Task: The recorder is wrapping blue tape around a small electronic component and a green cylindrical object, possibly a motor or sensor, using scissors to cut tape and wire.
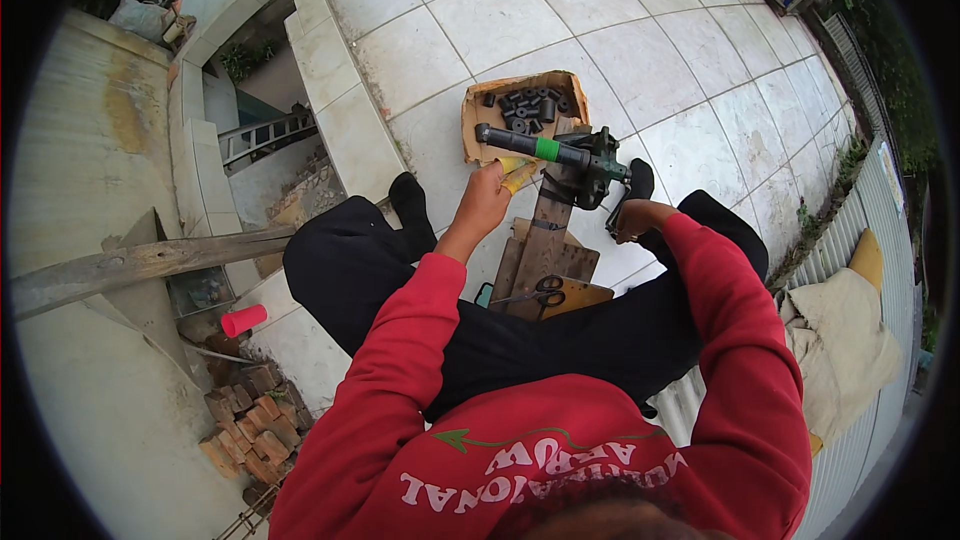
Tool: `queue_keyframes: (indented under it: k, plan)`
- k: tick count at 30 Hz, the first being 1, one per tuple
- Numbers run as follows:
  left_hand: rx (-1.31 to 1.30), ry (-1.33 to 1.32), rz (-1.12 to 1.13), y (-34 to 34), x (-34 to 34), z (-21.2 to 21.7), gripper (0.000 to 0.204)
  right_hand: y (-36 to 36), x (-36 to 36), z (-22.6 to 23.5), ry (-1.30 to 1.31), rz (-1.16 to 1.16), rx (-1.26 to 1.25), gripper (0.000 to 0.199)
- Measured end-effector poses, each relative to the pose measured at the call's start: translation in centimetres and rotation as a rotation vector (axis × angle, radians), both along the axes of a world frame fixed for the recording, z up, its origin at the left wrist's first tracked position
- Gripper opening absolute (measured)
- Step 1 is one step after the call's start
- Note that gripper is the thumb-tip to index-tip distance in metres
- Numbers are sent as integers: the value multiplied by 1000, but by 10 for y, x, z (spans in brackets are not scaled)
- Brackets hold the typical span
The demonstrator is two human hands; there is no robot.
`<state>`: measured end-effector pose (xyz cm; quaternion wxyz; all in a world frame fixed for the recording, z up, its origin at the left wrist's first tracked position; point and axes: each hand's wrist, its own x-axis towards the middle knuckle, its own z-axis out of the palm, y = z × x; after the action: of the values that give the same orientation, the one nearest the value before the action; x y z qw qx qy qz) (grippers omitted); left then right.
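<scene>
A dark green bench vise (600, 168) stands on a wooden plank (546, 240) between my knees. A black tube (520, 142) with a green band lies across it, its right end at the jaws. My left hand (485, 200) is just below the tube, its fingers stretched toward it. Yellow strips (518, 176), perhaps finger coverings, show at those fingers; whether they touch the tube is unclear. My right hand (640, 220) is closed at the right of the vise, on its thin dark handle (612, 220), partly hidden by the fingers.
Behind the vise sits a cardboard box (470, 120) of short black rubber cylinders (530, 108). Black-handled scissors (548, 292) lie on the near boards. A red cup (244, 320) and stacked bricks (250, 435) are at left. A wooden pole (150, 265) reaches toward my left knee.
</scene>
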<state>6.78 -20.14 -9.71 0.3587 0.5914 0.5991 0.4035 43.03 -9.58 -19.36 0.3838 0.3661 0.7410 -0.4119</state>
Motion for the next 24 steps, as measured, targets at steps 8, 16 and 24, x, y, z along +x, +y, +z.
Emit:
queue_keyframes:
  k: [8,16,24]
  plan:
    - [12,-90,4,-1,0,0,21,59,0,-4,15,-293,352,23]
    - [-20,-37,19,1,-3,-12,18,130,17,45,287,-465,660,26]
    - [10,-67,24,0,-5,-9,19,134,17,154,352,-478,659,22]
